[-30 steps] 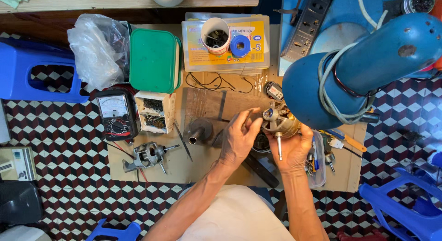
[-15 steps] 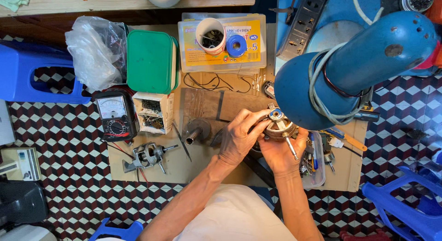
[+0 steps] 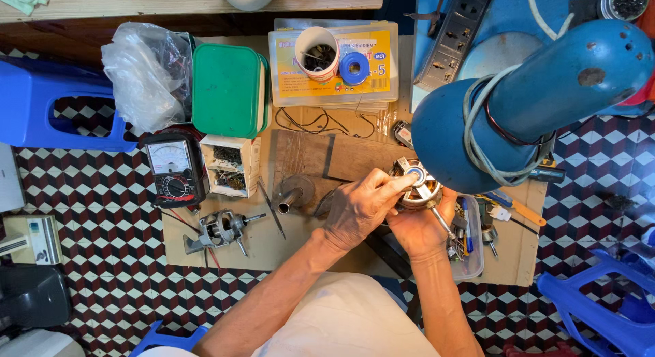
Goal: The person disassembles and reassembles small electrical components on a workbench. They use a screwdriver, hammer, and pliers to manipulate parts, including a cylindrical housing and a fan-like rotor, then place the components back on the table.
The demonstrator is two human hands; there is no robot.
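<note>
both hands are holding a small fan motor (image 3: 417,186) above the cardboard mat (image 3: 300,241). the right hand (image 3: 419,227) is cupping it from below, fingers wrapped around its body (shaft pointing down-right). the left hand (image 3: 358,207) is closing over its top, fingertips pressing the round end cap. a blue fan housing (image 3: 532,104) is lying just beside it, and an analog multimeter (image 3: 174,169) is sitting well apart to the left.

Floor (image 3: 89,213) tiled in red, black, white cube pattern. Brown cardboard sheet (image 3: 293,244) spread on floor. Blue plastic stool (image 3: 41,101) at left, another blue stool (image 3: 600,316) bottom right. Wooden plank (image 3: 136,2) along top. Bright light.
</note>
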